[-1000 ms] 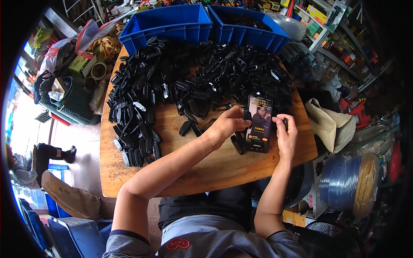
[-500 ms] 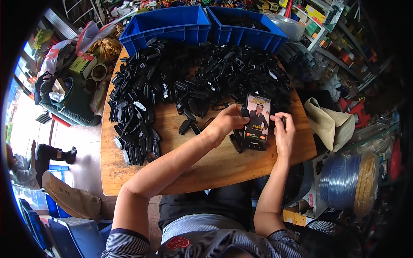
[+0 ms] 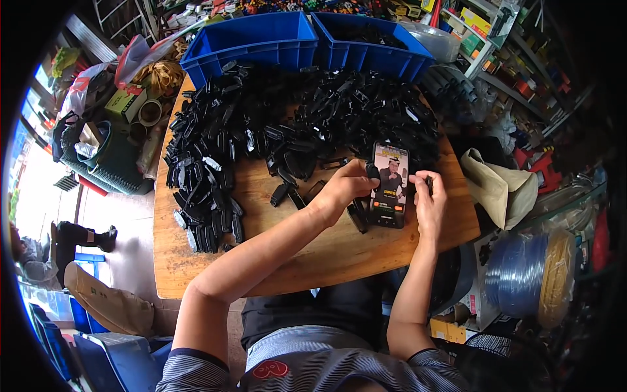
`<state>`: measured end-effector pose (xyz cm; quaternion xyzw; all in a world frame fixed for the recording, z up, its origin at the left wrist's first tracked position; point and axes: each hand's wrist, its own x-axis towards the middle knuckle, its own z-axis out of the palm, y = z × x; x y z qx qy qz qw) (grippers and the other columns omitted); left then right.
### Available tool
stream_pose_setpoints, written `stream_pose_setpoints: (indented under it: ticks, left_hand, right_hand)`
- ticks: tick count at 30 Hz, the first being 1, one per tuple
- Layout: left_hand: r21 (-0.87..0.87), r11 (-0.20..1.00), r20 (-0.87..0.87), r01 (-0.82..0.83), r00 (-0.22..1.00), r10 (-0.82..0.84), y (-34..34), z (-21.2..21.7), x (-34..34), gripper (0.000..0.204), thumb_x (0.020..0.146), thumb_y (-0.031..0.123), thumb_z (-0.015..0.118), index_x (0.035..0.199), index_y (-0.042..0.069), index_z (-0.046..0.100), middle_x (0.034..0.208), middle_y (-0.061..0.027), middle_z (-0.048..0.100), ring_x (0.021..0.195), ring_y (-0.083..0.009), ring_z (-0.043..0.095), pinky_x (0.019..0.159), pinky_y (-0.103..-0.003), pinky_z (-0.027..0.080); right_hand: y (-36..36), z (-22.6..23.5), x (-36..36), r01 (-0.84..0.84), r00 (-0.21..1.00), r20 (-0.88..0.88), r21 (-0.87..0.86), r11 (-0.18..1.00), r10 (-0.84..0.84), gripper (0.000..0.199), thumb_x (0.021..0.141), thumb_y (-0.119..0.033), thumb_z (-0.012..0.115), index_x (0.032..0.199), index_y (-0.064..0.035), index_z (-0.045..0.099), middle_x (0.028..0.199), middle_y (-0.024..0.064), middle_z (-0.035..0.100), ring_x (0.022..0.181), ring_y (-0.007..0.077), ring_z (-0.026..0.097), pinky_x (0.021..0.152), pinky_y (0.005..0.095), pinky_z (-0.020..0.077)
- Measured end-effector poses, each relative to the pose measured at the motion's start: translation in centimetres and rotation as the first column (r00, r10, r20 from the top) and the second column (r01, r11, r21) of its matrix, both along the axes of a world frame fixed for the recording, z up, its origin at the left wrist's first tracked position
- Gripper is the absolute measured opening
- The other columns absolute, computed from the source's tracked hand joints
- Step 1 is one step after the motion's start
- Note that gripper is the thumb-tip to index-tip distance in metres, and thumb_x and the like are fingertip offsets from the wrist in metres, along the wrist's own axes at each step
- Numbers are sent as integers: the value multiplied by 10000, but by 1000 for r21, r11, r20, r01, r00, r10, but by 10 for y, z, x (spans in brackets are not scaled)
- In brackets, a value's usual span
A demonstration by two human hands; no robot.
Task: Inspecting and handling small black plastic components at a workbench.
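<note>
A black smartphone (image 3: 385, 212) with a lit screen showing a person in dark clothes lies at the right of the wooden table, between my hands. At its left edge my left hand (image 3: 344, 189) is closed, thumb and forefinger pinching a small black plastic piece (image 3: 371, 171) that overlaps the phone's side. Just right of the phone, my right hand (image 3: 431, 201) has its fingers curled together around a small dark thing, too hidden to name. A large heap of black plastic pieces (image 3: 222, 124) spreads over the table's far half and left side. Several loose ones lie near my left hand.
Two blue bins (image 3: 251, 55) stand at the table's far edge; the right one holds dark pieces. Right of the wooden table (image 3: 287, 261) are a beige cloth bag (image 3: 499, 189) and spools of clear tubing (image 3: 516, 277). Another person's leg (image 3: 75, 236) shows at far left.
The picture on the phone's screen has changed. Both hands stay almost in place, with only slight shifts of the fingers.
</note>
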<state>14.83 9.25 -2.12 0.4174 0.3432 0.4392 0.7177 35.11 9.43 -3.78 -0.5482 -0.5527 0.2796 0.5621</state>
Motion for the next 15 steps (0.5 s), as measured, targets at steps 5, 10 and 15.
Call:
stream_pose_setpoints:
  ticks: [5,10,15]
  left_hand:
    - [-3,1000,7,-22,1000,23,-1,1,0,161,807,140,600,939,82,529,936,-26,574,939,-142,509,874,-307,373]
    - [54,998,-37,-24,999,26,-10,19,-16,175,820,102,578,983,48,542,970,-47,579,971,-151,534,871,-314,425]
    - [149,987,-77,-64,994,76,-33,49,-79,237,827,110,569,1047,35,522,1026,-109,621,947,-209,605,828,-317,460]
  right_hand:
    - [-4,4,-2,6,1000,-15,-66,998,-7,110,880,-132,540,942,-45,564,869,33,649,538,23,378,472,175,306]
    - [2,-6,5,31,997,66,41,999,-34,115,884,-140,545,942,-42,566,874,30,650,537,25,377,474,176,311]
    - [2,-2,-4,34,997,67,163,986,-46,183,900,-118,501,1074,-65,504,893,31,637,570,35,363,510,182,314]
